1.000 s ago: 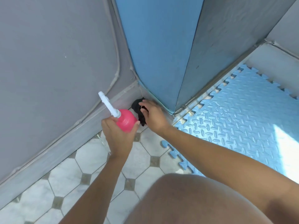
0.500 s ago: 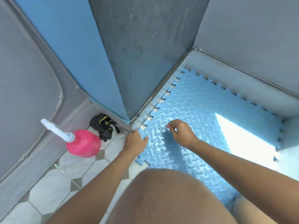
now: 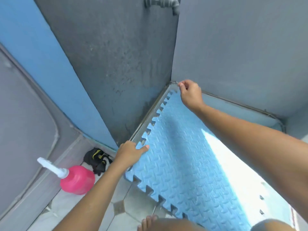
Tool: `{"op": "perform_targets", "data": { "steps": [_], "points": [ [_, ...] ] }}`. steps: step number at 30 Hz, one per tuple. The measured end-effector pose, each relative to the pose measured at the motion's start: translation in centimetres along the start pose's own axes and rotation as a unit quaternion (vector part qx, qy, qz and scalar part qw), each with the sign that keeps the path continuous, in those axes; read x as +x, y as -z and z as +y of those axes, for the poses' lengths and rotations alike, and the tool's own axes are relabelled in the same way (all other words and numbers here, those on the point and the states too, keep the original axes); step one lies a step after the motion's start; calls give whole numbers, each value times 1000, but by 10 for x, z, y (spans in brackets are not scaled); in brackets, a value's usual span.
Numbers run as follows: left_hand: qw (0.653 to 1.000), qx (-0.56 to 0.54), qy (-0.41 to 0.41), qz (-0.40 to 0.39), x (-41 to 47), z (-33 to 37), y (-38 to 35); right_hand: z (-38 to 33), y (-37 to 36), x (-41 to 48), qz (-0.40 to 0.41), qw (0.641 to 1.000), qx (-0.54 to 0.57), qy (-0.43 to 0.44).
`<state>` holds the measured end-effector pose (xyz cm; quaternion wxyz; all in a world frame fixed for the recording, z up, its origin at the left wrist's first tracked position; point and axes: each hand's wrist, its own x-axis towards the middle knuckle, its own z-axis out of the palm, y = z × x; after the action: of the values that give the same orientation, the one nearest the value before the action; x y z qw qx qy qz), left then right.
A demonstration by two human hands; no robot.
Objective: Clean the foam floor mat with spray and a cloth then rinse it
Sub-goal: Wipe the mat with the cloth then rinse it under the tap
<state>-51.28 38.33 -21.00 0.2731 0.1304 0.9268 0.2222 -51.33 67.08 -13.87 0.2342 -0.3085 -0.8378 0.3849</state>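
Observation:
The light blue foam mat with interlocking teeth lies tilted, its left edge lifted off the floor beside the grey wall. My left hand grips that edge near the front corner, thumb on top. My right hand pinches the mat's far corner by the wall corner. The pink spray bottle with a white nozzle stands on the tiled floor at the left. A black cloth with yellow marks lies bunched against the skirting behind the bottle.
Grey walls meet in a corner right behind the mat, and a blue wall panel runs at the left. A tap sticks out of the wall at the top. My knees and a bare foot sit at the bottom edge on the tiles.
Both hands left the bottle and cloth, which now rest on the floor. They moved onto the mat; the right hand reached to the far corner and the mat's left edge has risen.

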Motion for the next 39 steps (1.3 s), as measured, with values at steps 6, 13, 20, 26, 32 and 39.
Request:
{"op": "perform_targets", "data": {
  "steps": [6,13,20,26,32,39],
  "points": [
    [979,-51,-144,133,-48,60,82,-134,108,76,149,973,133,116],
    [957,-10,-210,201,-87,90,165,-245,139,106,-41,953,-140,264],
    [944,13,-235,233,-95,88,181,-229,118,99,8,944,-204,259],
    [926,38,-265,265,-101,88,185,-219,121,98,81,949,-194,233],
    [905,59,-280,315,-124,93,201,-206,117,90,102,973,-34,205],
    [911,93,-255,309,-113,87,197,-113,66,64,59,988,144,17]
  ]
}}
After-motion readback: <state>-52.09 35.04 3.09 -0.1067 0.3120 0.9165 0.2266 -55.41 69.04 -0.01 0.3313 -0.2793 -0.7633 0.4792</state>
